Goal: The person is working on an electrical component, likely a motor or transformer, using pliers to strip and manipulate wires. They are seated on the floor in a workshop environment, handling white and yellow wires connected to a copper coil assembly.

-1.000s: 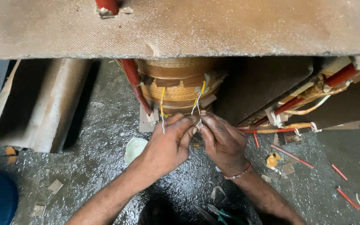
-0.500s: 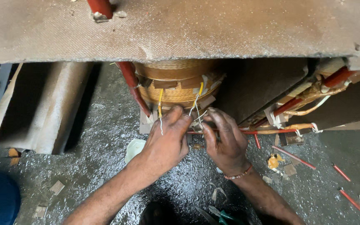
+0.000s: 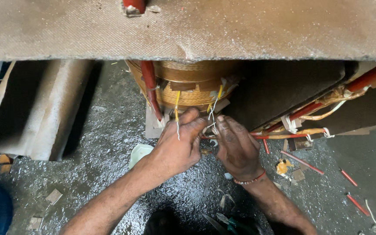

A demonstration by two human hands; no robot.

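Note:
A round copper-coloured wound coil (image 3: pixel 188 80) stands under a brown fibreboard plate (image 3: pixel 188 28). Two thin yellow-sleeved wires (image 3: pixel 177 104) hang from its front, ending in bare white strands. My left hand (image 3: pixel 177 146) and my right hand (image 3: pixel 236 148) meet just below the coil, fingertips pinched together on the lower end of a thin wire (image 3: pixel 212 119). A red thread bracelet circles my right wrist. A red sleeved lead (image 3: pixel 149 85) runs down the coil's left side.
Red and tan sleeved leads (image 3: pixel 310 113) tied with white tape run off to the right. Loose red tube pieces (image 3: pixel 349 178) and scraps lie on the wet grey floor (image 3: pixel 96 135). A grey block (image 3: pixel 53 109) stands at left. Pliers (image 3: pixel 229 222) lie near the bottom edge.
Both hands stay pinched on the wires at the coil's base, fingers shifting only slightly. The view has drifted a little downward.

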